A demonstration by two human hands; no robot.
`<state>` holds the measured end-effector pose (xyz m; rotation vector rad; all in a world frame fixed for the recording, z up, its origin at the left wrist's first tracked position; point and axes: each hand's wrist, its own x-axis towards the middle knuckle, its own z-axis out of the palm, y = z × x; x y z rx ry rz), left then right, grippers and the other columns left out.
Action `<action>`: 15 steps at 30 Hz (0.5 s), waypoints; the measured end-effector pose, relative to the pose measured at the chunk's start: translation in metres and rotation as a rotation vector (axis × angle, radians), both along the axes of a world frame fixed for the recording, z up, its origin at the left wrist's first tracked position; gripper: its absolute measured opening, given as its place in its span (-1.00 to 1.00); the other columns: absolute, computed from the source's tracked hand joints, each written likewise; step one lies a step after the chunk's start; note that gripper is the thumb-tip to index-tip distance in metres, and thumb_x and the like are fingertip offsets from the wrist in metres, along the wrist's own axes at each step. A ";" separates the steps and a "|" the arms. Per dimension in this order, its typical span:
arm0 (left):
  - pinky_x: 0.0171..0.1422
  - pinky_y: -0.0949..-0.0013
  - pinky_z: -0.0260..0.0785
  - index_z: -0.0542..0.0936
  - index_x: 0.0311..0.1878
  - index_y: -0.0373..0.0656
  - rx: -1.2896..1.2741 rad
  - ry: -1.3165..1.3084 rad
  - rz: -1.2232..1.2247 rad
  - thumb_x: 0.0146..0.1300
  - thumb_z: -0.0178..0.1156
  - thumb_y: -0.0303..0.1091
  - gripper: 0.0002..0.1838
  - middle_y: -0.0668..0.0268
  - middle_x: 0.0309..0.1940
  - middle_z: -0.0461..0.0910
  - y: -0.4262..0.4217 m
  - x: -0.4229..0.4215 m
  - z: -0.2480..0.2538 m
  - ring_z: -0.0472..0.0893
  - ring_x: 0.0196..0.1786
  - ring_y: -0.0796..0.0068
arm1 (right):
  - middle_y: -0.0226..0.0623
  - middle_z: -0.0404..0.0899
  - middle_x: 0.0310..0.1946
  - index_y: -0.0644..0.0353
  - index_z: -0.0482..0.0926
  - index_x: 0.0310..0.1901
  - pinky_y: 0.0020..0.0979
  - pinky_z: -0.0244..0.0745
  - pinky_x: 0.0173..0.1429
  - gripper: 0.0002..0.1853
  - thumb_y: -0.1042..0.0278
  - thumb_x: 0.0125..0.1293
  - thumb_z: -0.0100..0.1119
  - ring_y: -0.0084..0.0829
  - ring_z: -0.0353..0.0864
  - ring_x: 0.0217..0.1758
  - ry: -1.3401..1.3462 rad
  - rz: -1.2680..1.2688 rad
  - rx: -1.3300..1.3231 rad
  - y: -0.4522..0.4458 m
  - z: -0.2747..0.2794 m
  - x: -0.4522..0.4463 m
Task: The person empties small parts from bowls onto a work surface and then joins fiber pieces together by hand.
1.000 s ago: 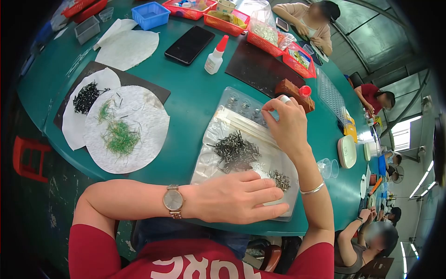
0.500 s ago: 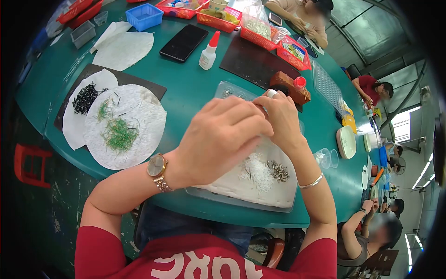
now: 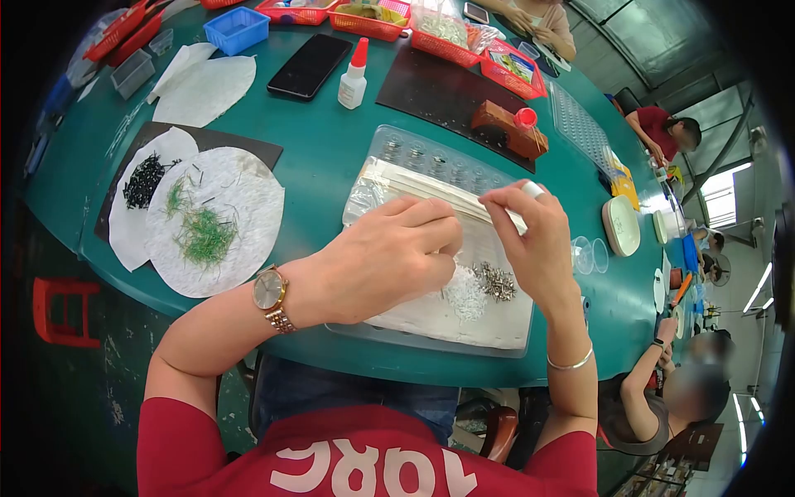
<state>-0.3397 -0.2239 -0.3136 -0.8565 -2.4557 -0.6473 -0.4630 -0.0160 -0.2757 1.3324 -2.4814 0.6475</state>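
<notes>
My left hand (image 3: 393, 258) is closed, fingers curled and fingertips pressed together beside the pile of small white pieces (image 3: 469, 302). Whatever it may hold is hidden. To its right, my right hand (image 3: 537, 236) is raised above the cloth with thumb and forefinger pinched. A white cover (image 3: 532, 190) sits on one of its fingers; anything in the pinch is too small to make out. Small metallic pieces (image 3: 499, 283) lie beside the white pile, on a pale cloth (image 3: 414, 319). Under the cloth is a clear plastic tray (image 3: 443, 166) with round hollows along its far side.
Left stand white round pads (image 3: 261, 244) with green strands (image 3: 207, 238) and black bits (image 3: 144, 182). Farther back are a phone (image 3: 310, 66), a red-capped glue bottle (image 3: 353, 81), a brown block (image 3: 507, 132) and red baskets (image 3: 447, 45). Co-workers sit around the right side.
My hands were close together over the cloth and are now apart. The left hand has lowered toward the white pile, and the right has moved right and nearer to me.
</notes>
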 end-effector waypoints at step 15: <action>0.34 0.23 0.38 0.61 -0.26 -0.05 -0.205 0.090 0.057 0.11 0.39 -0.39 -0.84 0.42 -0.06 0.57 0.010 -0.002 -0.008 0.52 0.24 0.35 | -0.28 0.73 -0.25 0.10 0.79 -0.12 -0.25 0.47 0.03 -0.82 0.56 0.26 0.41 -0.21 0.62 -0.13 -0.252 -0.163 -0.119 0.077 -0.010 0.079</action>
